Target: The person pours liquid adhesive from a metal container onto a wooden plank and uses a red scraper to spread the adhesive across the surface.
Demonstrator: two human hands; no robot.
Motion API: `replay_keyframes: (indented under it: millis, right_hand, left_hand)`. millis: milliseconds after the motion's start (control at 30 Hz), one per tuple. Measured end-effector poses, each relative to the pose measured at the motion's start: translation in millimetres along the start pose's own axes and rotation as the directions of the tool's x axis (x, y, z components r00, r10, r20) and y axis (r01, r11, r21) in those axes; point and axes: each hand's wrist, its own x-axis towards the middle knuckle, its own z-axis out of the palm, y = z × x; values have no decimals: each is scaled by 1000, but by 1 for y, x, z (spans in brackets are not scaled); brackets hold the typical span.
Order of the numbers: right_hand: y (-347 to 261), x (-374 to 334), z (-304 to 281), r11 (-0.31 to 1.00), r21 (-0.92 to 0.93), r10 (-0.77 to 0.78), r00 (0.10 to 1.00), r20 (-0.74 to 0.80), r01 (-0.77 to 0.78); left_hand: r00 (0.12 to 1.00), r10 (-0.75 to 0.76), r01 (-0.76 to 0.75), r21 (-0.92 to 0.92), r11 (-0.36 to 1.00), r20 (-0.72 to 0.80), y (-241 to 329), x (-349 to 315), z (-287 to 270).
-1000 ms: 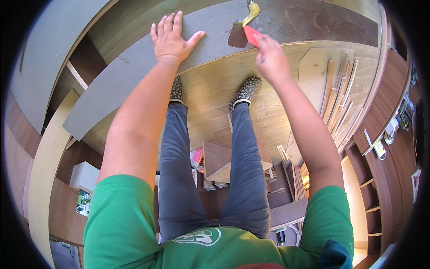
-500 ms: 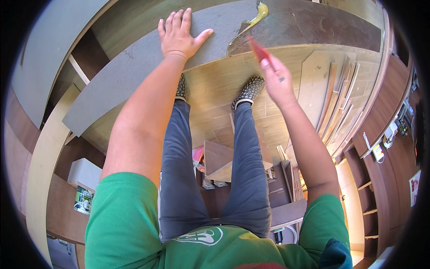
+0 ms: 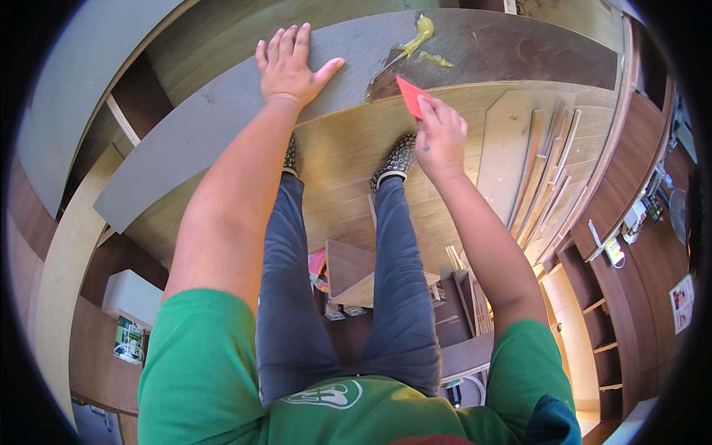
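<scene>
A long, thin board (image 3: 200,119) crosses the far part of the view, pale grey on the left and dark brown toward the right. My left hand (image 3: 289,74) lies flat on the grey part with its fingers spread. In my right hand (image 3: 443,141) a flat red plastic spreader (image 3: 409,96) is pinched between thumb and fingers, held near the board's front edge. Whether its tip touches the board I cannot tell. Yellowish glue (image 3: 423,31) sits in a thick blob with a thin trail on the board. A smaller smear of glue (image 3: 436,59) lies beside it.
Several thin wood strips (image 3: 545,170) lean at the right. Under my legs stands an open wooden box (image 3: 348,263). A white box (image 3: 133,297) is on a brown surface at left. Brown shelving (image 3: 601,326) lines the right side, and my patterned shoes (image 3: 393,159) are below the board.
My right hand has moved slightly left and toward me, and the spreader's flat face shows more. A second glue smear now appears beside the blob. My left hand stays on the board.
</scene>
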Motion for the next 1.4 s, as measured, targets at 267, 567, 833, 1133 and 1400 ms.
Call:
replay_keyframes:
  millis: [267,567,833,1133,1400]
  right_hand:
    - [101,92,-54,814,346,500,866,-13,-466]
    - [64,146,-36,910,224,347,936,57,-350]
    - [-26,135,-16,985,85,129,971,201,-149]
    - [32,99,-43,740,499,463,880,108,-451]
    - [75,91,-21,633,577,591,804,70,-516]
  left_hand:
    - [1000,-4,3,7,1000,17,1,0,-3]
    - [1000,0,0,-8,1000,6,1,2,-3]
    - [1000,3,-3,-12,1000,20,3,2,-5]
    - [993,26,-51,-224,973,-112,-10,0,6]
    - [982,121,-152,-230,961,-143,-78,-20,-24]
